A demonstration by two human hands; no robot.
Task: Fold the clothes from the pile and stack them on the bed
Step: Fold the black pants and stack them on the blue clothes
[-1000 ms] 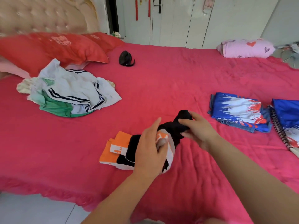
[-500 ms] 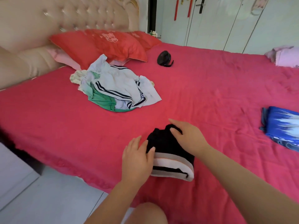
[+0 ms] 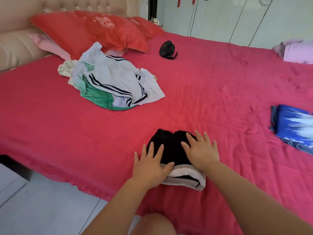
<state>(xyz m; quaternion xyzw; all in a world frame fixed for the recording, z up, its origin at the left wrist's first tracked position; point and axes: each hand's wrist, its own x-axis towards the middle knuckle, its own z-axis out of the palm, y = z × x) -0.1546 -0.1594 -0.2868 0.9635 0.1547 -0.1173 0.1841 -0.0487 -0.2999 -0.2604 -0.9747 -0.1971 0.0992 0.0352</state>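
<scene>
One wide head-worn camera looks forward and down, close above the left hand (image 3: 149, 167) and right hand (image 3: 202, 152), with the bed (image 3: 211, 85) spreading beyond and beside them.

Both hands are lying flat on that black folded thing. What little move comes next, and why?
Probably pick up the black garment and carry it right to the blue folded clothes. It looks fully folded, the left hand and right hand lie flat on it, and an unfolded pile waits near the pillows.
</scene>
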